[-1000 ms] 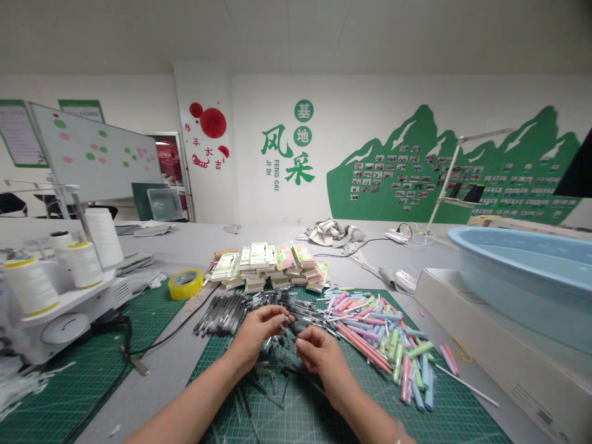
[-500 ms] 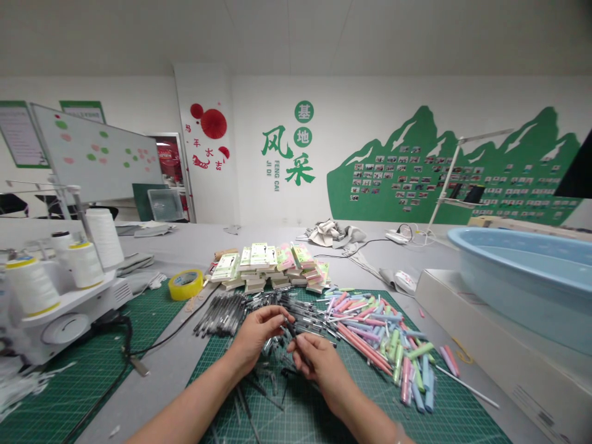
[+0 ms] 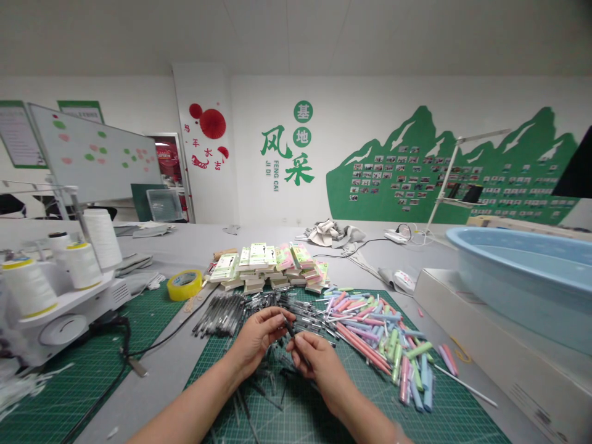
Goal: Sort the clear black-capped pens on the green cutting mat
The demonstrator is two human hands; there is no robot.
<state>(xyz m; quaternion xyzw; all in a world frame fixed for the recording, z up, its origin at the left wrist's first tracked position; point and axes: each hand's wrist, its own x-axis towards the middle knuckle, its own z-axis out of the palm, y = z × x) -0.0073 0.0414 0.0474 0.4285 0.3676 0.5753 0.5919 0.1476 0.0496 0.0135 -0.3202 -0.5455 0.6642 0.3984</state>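
Between my two hands is a slim black pen (image 3: 290, 328), tilted, its ends partly hidden by fingers. My left hand (image 3: 259, 338) is closed on its upper end with thumb and fingertips. Lower down, my right hand (image 3: 317, 362) pinches the other end. Beneath and behind them lies a heap of black and clear pens (image 3: 222, 316) on the green cutting mat (image 3: 370, 419). To the right spreads a pile of pastel pen barrels (image 3: 393, 345) in pink, blue, green and purple. Loose dark pen parts (image 3: 250, 413) lie under my left forearm.
Stacked small boxes (image 3: 259, 259) stand behind the pens. A roll of yellow tape (image 3: 185, 285) lies to their left. At far left is a sewing machine (image 3: 69, 327) with thread spools. A blue basin (image 3: 518, 265) rests on a white box (image 3: 490, 345) at right.
My hands stay almost in place around the black pen, with only slight finger movement. The whole view has shifted a little.
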